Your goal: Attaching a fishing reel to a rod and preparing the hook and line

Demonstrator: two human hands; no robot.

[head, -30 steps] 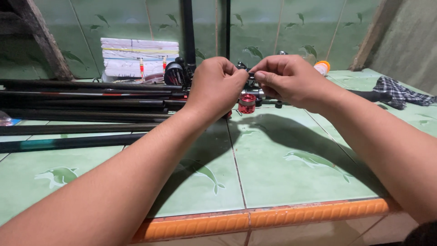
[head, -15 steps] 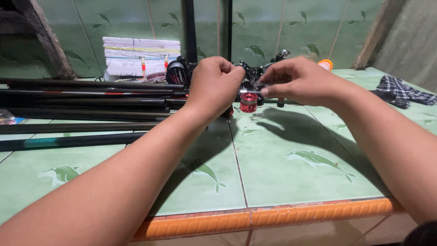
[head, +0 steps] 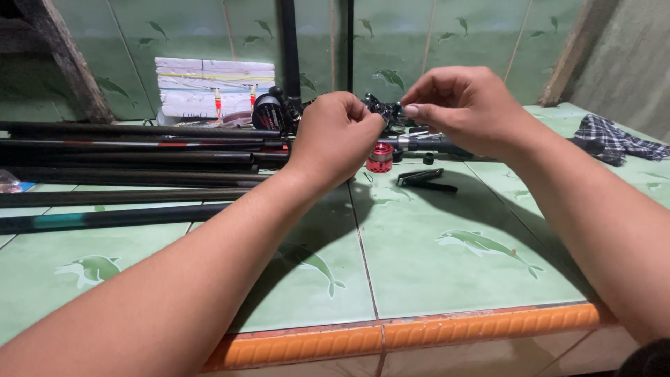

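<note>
black fishing reel point(head: 384, 112) between left hand point(head: 335, 136) and right hand point(head: 464, 108)

green tiles point(head: 433, 272) patterned with dolphins, orange edge strip point(head: 419, 334), black rods point(head: 125, 164), red spool point(head: 380, 158), dark checked cloth point(head: 614, 139), white paper stack point(head: 209, 84).

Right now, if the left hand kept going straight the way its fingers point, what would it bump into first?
Probably the small black fishing reel pinched between both hands. The left hand points right, toward the right hand, whose fingertips sit just past the reel. Depth is hard to judge, so it may already touch it.
</note>
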